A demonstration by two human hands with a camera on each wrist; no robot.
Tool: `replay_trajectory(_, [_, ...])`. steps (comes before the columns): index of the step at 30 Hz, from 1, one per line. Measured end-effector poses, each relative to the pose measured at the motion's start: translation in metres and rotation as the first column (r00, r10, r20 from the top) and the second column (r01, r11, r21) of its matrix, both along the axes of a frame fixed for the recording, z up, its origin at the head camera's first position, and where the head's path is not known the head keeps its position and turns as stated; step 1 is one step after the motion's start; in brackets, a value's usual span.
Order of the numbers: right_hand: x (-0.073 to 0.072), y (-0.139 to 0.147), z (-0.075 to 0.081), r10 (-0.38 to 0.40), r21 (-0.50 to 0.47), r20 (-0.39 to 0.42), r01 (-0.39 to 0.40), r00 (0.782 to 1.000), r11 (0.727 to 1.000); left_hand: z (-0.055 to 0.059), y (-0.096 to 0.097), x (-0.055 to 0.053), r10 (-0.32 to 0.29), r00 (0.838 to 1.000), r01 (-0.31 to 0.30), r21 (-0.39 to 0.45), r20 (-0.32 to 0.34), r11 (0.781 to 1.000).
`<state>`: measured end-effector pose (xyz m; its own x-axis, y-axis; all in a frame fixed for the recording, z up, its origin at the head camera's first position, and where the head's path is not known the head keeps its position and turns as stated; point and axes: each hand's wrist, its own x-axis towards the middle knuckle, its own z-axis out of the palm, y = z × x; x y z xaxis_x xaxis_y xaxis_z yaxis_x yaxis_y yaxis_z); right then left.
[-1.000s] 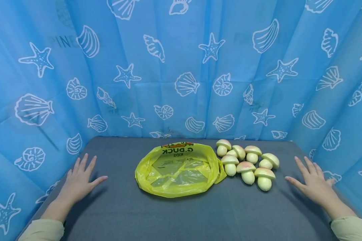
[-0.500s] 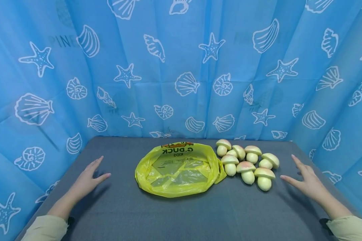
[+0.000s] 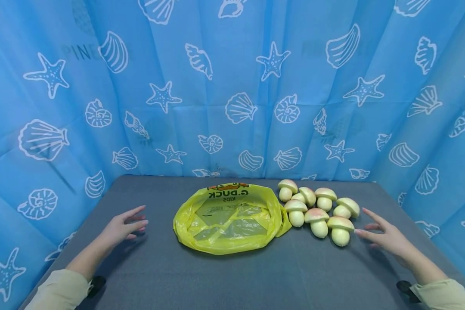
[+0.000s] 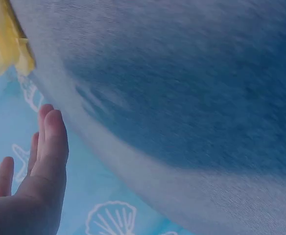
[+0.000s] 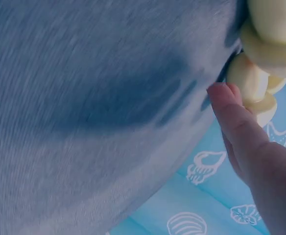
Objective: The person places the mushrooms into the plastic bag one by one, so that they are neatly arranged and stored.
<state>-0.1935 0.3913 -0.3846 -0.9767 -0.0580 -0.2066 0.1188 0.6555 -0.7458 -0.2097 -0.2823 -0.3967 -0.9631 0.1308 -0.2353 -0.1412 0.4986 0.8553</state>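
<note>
A yellow plastic bag (image 3: pixel 224 245) lies on the table with its mouth spread wide and mirrored "G.DUCK KIDS" print on its back wall. Right beside it sits a cluster of several toy mushrooms (image 3: pixel 318 227), pale with pinkish caps. My left hand (image 3: pixel 122 226) hovers left of the bag, fingers loosely extended, holding nothing. To the right of the mushrooms is my right hand (image 3: pixel 389 237), thumb and forefinger apart, its fingertips close to the nearest mushroom (image 3: pixel 340 236). In the right wrist view, mushrooms (image 5: pixel 248 78) show just past the fingertips.
A dark grey cloth covers the table (image 3: pixel 232 284). Blue curtains (image 3: pixel 232 77) printed with shells and starfish hang behind the table and along both sides. Black bands (image 3: pixel 97 286) show at the wrists by the light sleeves (image 3: pixel 60 290).
Both hands have moved inward, the left toward the bag and the right toward the mushrooms. Their spread fingers have drawn closer together and turned inward. Bag and mushrooms stay in place.
</note>
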Motion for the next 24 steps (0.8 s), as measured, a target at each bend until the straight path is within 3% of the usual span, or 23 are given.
replay_trajectory(5, [0.000, -0.005, 0.001, -0.009, -0.077, 0.071, 0.014, 0.997, 0.997, 0.000, 0.004, -0.002, 0.011, 0.998, -0.019, 0.127, 0.060, 0.992])
replay_trajectory(10, [-0.001, -0.010, 0.002, -0.005, -0.133, 0.097, 0.017, 0.995, 0.991, -0.003, 0.011, -0.003, -0.003, 0.991, -0.035, 0.278, 0.135, 0.960])
replay_trajectory(24, [-0.004, -0.016, 0.000, 0.000, -0.236, 0.172, 0.042, 0.985, 0.971, -0.009, 0.035, -0.011, 0.016, 0.984, -0.074, 0.329, 0.176, 0.941])
